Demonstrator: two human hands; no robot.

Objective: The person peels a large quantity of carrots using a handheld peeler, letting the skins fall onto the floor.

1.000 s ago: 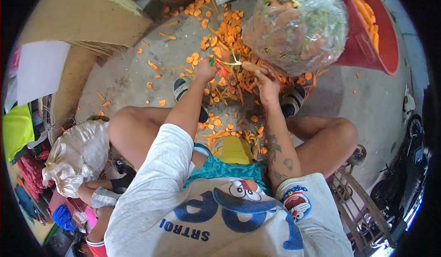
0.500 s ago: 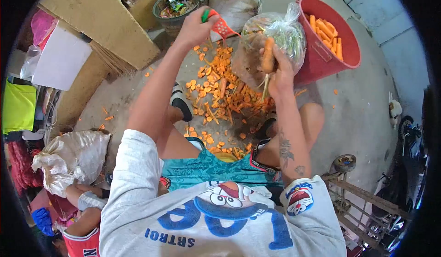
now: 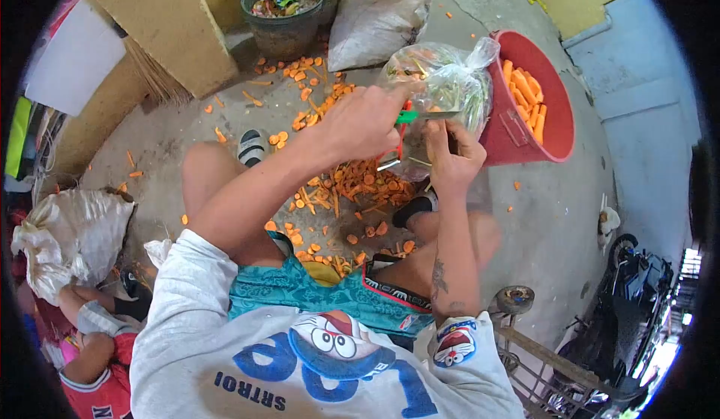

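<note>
My left hand [image 3: 367, 123] is closed around a green-handled knife [image 3: 444, 115], its blade pointing right. A red peeler [image 3: 391, 155] hangs just below that hand. At the blade, my right hand [image 3: 452, 157] is closed with its fingertips pinched; what they hold is hidden or too small to name. Behind both hands stands a tied clear plastic bag [image 3: 431, 70] with green and orange scraps inside. Orange carrot pieces and peelings [image 3: 360, 183] lie on the floor between my legs.
A red bucket [image 3: 559, 112] at the right holds peeled carrots [image 3: 525, 93]. Beyond are a dark bin [image 3: 281, 33] and a white sack [image 3: 375, 25]. Another sack [image 3: 75, 231] and a person in red [image 3: 97, 366] are at the left. A wheeled metal frame [image 3: 547, 359] stands lower right.
My left hand has come down and right, to my right hand. The carrot seen in my right hand is out of sight, and the knife blade now shows. The whole view has shifted.
</note>
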